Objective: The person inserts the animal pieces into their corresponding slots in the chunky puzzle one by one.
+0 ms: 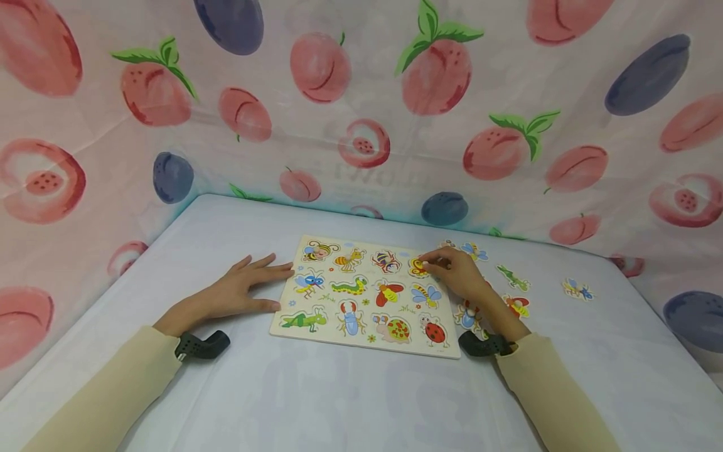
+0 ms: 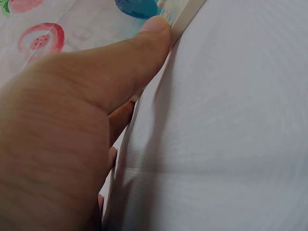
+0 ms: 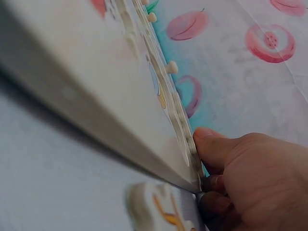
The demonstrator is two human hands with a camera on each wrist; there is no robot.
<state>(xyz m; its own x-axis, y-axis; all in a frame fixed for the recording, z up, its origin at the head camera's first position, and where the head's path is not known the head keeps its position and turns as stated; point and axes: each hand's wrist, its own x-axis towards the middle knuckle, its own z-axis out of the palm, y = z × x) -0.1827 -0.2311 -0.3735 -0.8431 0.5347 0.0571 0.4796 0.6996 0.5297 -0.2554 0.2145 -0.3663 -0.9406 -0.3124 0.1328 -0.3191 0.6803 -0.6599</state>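
While left hand (image 1: 240, 289), fingers spread, touches left edge of board (image 1: 330, 336), right hand (image 1: 460, 274) pinches butterfly (image 1: 417, 269) at board's far right corner; loose pieces (image 1: 513, 278) on desk (image 1: 339, 402), right of board.

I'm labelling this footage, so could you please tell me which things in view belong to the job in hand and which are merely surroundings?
Likely part of the job:
puzzle board, touched by the left hand
yellow piece, pinched by the right hand
loose insect pieces, right of the board

Merely surroundings:
fruit-print backdrop
white table cover
black wrist-worn devices
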